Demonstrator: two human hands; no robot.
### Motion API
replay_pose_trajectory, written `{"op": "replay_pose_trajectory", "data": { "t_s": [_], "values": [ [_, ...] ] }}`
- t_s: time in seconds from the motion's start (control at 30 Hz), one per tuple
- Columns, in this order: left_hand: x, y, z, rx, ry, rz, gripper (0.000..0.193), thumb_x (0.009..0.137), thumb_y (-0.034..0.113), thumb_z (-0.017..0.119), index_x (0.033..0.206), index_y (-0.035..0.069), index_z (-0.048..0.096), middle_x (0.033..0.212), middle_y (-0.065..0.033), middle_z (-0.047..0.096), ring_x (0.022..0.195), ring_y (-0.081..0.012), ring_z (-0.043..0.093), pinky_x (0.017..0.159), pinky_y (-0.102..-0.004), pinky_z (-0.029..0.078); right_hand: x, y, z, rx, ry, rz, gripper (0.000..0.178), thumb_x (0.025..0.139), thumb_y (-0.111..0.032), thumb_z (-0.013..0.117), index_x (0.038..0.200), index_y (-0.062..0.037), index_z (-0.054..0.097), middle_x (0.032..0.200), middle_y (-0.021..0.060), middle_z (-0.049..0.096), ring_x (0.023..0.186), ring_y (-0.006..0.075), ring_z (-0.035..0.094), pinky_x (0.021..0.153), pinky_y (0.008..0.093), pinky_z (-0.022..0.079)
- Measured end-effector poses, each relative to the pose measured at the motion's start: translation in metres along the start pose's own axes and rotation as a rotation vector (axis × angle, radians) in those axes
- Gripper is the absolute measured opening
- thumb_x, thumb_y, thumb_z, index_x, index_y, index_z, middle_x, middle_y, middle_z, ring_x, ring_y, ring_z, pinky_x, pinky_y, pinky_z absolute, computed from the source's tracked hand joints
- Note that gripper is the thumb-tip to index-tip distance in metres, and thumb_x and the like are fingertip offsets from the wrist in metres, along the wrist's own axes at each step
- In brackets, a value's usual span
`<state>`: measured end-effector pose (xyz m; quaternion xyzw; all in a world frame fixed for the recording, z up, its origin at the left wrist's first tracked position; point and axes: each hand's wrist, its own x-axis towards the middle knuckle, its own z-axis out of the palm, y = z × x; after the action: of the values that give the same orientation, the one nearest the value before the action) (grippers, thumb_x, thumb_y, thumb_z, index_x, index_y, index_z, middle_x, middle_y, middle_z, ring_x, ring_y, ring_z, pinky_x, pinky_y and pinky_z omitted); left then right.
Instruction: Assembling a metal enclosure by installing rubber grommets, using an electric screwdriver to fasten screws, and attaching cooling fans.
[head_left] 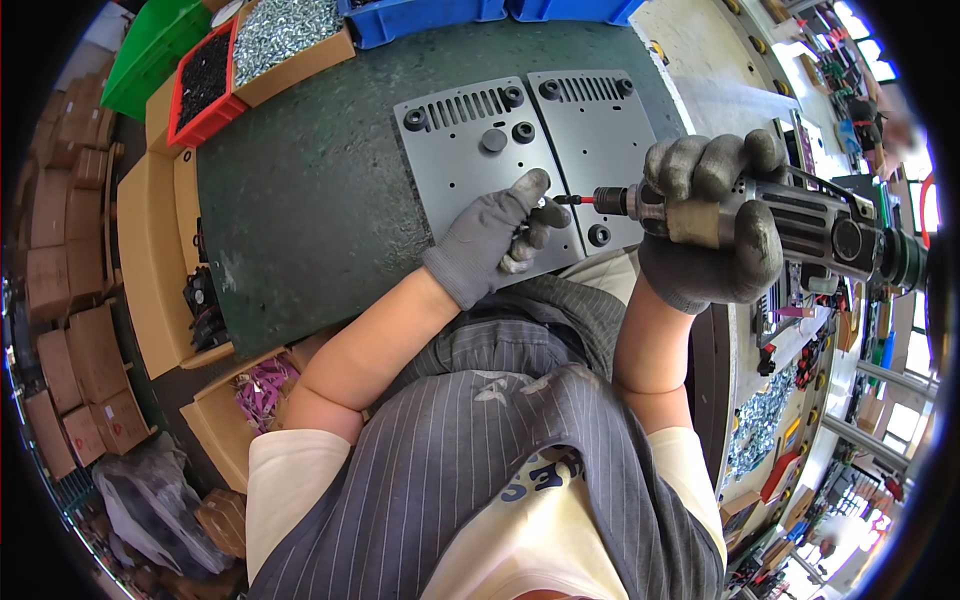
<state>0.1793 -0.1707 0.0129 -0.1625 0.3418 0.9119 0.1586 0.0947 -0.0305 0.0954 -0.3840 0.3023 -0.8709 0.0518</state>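
Gripped in my right hand (712, 220), a black and grey power screwdriver (810, 228) lies sideways, its bit pointing left. My gloved left hand (498, 232) is closed in a pinch on a small shiny screw (542, 202), right by the bit's tip; the fingers partly cover it. Under both hands are two grey metal plates, a left plate (470, 165) and a right plate (592, 130), lying side by side. Each has a row of slots at its far edge and black round feet, such as one foot (599, 235) below the bit. A round grey disc (493, 140) sits on the left plate.
The plates rest on a dark green table (310, 190). At its far left stand a red bin (207, 90) of black parts, a carton (290, 45) of silvery screws and a green bin (150, 50). Blue bins (430, 22) line the far edge. An open carton (155, 265) flanks the left side.
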Motion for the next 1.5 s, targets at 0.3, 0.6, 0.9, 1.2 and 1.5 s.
{"op": "replay_pose_trajectory", "data": {
  "t_s": [0.3,0.6,0.9,1.2,1.5],
  "values": [
    [-0.005,0.000,0.018,0.156,0.104,0.049,0.035,0.092,0.039,0.052,0.083,0.006,0.057,0.063,-0.0042,0.059,0.038,-0.0055,0.043,0.032,-0.0178,0.030,-0.007,0.000,-0.009,0.063,-0.126,0.042,0.046,0.078,-0.013,0.059,0.121,-0.0082,0.043,0.080,0.0091,0.057,0.064,0.0211,0.052,0.061,0.0361,0.046],
    [0.012,0.007,0.006,0.842,0.054,0.688,0.052,0.090,0.049,0.049,0.099,-0.002,0.058,0.069,-0.0032,0.056,0.061,-0.0110,0.055,0.055,-0.0229,0.045,-0.018,-0.012,-0.022,0.111,0.194,0.055,0.046,0.081,-0.027,0.051,0.121,-0.0041,0.044,0.085,0.0064,0.053,0.072,0.0166,0.046,0.064,0.0302,0.035],
    [0.038,0.049,0.000,1.923,0.419,0.604,0.031,0.080,0.033,0.061,0.106,0.017,0.063,0.087,-0.0096,0.063,0.082,-0.0279,0.061,0.072,-0.0394,0.049,-0.032,-0.027,-0.035,0.082,0.282,0.137,0.044,0.079,-0.023,0.053,0.117,-0.0029,0.046,0.079,0.0088,0.056,0.074,0.0230,0.054,0.069,0.0373,0.042],
    [-0.002,-0.008,0.023,1.758,0.145,0.397,0.028,0.076,0.032,0.063,0.102,0.020,0.065,0.087,-0.0077,0.063,0.079,-0.0274,0.061,0.069,-0.0389,0.049,-0.046,-0.013,-0.024,-0.252,0.209,0.160,0.042,0.075,-0.014,0.060,0.114,-0.0038,0.046,0.081,0.0106,0.056,0.070,0.0231,0.054,0.067,0.0378,0.044],
    [-0.005,-0.005,0.026,1.810,0.158,0.416,0.033,0.077,0.034,0.064,0.098,0.009,0.063,0.083,-0.0119,0.061,0.077,-0.0302,0.061,0.069,-0.0413,0.048,-0.049,0.016,-0.003,-0.327,0.219,0.342,0.038,0.070,-0.006,0.067,0.102,-0.0075,0.046,0.079,0.0042,0.047,0.063,0.0170,0.050,0.059,0.0363,0.046]
  ]
}}
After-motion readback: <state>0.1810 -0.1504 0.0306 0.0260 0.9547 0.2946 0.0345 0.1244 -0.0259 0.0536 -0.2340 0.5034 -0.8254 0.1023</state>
